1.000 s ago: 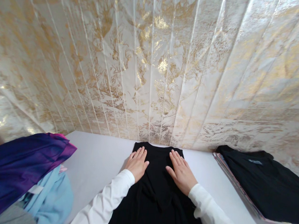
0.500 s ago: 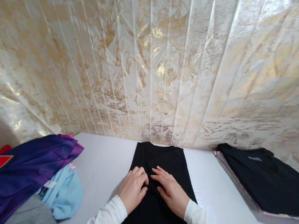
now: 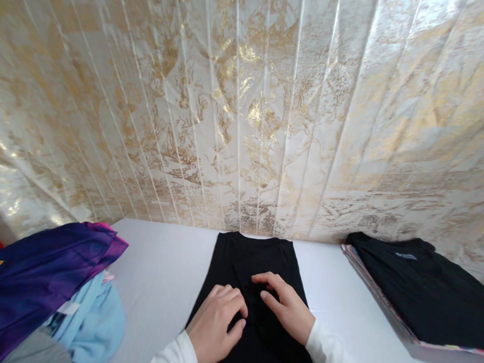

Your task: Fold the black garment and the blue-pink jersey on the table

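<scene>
A black garment (image 3: 257, 254) lies lengthwise in front of me, its sides folded in so that it forms a long panel. My left hand (image 3: 219, 323) is over its left part, with fingers bent and the thumb apart from them. To the right, my right hand (image 3: 289, 309) hovers over or rests lightly on the same cloth, fingers loosely stretched and thumb apart. Whether the fingertips press on the fabric is hard to tell. Neither hand grips anything. The garment's near end runs out of view at the bottom.
On the right lies a stack of folded clothes topped by a black shirt (image 3: 420, 293). At left is a loose heap with a purple garment (image 3: 49, 267), a light blue one (image 3: 95, 320) and a grey one (image 3: 37, 349). A shiny gold-patterned sheet (image 3: 214, 107) hangs behind the white table (image 3: 156, 275).
Both hands have drawn slightly nearer to me over the black garment; the right one has also shifted right. The view has turned a little to the right.
</scene>
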A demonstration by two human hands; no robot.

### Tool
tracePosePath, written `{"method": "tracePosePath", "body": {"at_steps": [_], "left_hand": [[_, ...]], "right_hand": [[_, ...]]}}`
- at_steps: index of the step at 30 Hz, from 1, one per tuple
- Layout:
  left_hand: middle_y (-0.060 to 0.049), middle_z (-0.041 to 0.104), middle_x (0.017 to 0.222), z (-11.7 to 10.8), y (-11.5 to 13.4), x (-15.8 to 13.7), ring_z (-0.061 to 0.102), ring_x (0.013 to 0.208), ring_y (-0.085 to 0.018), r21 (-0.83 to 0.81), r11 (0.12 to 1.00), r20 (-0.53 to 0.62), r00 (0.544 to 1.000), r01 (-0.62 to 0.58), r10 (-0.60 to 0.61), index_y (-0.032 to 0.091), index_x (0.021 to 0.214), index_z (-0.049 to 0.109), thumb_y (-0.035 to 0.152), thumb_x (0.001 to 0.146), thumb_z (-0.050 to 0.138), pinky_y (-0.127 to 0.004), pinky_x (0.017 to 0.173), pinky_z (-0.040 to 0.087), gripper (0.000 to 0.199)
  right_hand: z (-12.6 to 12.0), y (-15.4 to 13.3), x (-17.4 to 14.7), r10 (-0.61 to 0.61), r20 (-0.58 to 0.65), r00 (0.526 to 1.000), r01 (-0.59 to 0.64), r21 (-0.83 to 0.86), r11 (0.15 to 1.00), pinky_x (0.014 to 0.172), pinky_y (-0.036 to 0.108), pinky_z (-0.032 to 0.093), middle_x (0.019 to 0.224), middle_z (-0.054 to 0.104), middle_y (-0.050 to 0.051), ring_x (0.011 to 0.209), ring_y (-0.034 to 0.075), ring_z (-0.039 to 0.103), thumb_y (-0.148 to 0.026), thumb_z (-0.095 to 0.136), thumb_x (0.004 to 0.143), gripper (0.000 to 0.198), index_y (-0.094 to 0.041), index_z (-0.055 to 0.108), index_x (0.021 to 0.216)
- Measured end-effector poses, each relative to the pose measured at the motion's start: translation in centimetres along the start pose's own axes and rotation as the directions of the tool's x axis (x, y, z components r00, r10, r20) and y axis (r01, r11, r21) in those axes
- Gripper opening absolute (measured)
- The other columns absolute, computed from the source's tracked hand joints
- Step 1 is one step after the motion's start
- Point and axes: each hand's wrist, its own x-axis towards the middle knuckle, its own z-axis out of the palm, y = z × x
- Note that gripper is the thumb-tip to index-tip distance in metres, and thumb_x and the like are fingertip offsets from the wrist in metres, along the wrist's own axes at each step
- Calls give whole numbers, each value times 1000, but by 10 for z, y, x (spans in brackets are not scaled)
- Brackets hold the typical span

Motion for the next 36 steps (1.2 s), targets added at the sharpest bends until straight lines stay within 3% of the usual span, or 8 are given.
{"method": "tracePosePath", "body": {"at_steps": [5, 10, 13, 17, 24, 29, 33, 36], "left_hand": [[0, 57, 85, -1, 2, -1, 47, 84, -19, -12, 1000, -3, 1000, 6, -6, 21, 82, 54, 10, 78, 51, -32, 77, 33, 13], [0, 58, 88, 3, 4, -1, 48, 84, -19, 5, 999, 20, 999, -43, 43, 22, 83, 56, 8, 78, 50, -33, 77, 32, 16], [0, 57, 86, 7, 2, -1, 48, 82, -18, 11, 998, 12, 998, -54, 54, 21, 81, 55, 4, 76, 47, -33, 77, 32, 19], [0, 56, 85, 9, 0, -2, 48, 81, -18, -3, 998, -11, 998, -60, 60, 20, 79, 54, 1, 72, 45, -33, 76, 32, 22], [-1, 57, 84, 9, 1, 0, 48, 80, -18, -28, 999, -16, 999, -45, 45, 21, 78, 56, 1, 72, 45, -33, 75, 33, 23], [-1, 57, 99, 10, -1, -1, 50, 87, -18, -39, 999, -23, 999, -30, 29, 21, 78, 54, 1, 73, 45, -33, 78, 34, 23], [0, 58, 89, 5, -5, 8, 52, 84, -18, -23, 999, -20, 999, 31, -31, 22, 79, 53, 3, 75, 44, -31, 77, 36, 21], [0, 56, 94, -1, -12, 27, 54, 87, -17, 40, 984, -49, 984, 172, -170, 22, 87, 54, 6, 77, 47, -29, 78, 40, 20]], "right_hand": [[-12, -10, 24, -114, 39, 993, 119, -163, 979, 82, 29, 48, 109, 59, 3, 91, 16, 58, -4, 42, 74, 45, -24, 56, 111], [-4, -8, 69, -96, 165, 982, 155, -392, 907, 87, 27, 44, 116, 58, 3, 101, 16, 58, 2, 43, 69, 55, -24, 55, 116], [6, -4, 89, -68, 205, 976, 151, -421, 895, 81, 28, 45, 111, 60, 4, 95, 19, 61, 1, 48, 68, 51, -24, 59, 112], [3, -1, 99, -43, 214, 976, 131, -420, 898, 74, 28, 44, 90, 61, 2, 82, 18, 61, -1, 54, 66, 30, -21, 65, 86], [-11, 4, 106, -33, 120, 992, 62, -246, 967, 61, 22, 44, 72, 56, -5, 56, 9, 54, -6, 48, 78, 21, -20, 57, 91], [-9, 17, 99, -20, 63, 998, 29, -151, 988, 64, 24, 48, 71, 61, -4, 63, 12, 59, -10, 58, 72, 25, -21, 60, 94], [-54, 35, 88, 36, -135, 990, -49, -96, 994, 69, 29, 51, 87, 67, 2, 79, 16, 65, -18, 43, 81, 30, -21, 54, 109], [-92, 55, 77, 102, -283, 954, -132, -89, 987, 68, 29, 53, 105, 65, 8, 85, 16, 66, -16, 35, 79, 33, -20, 53, 108]]}}
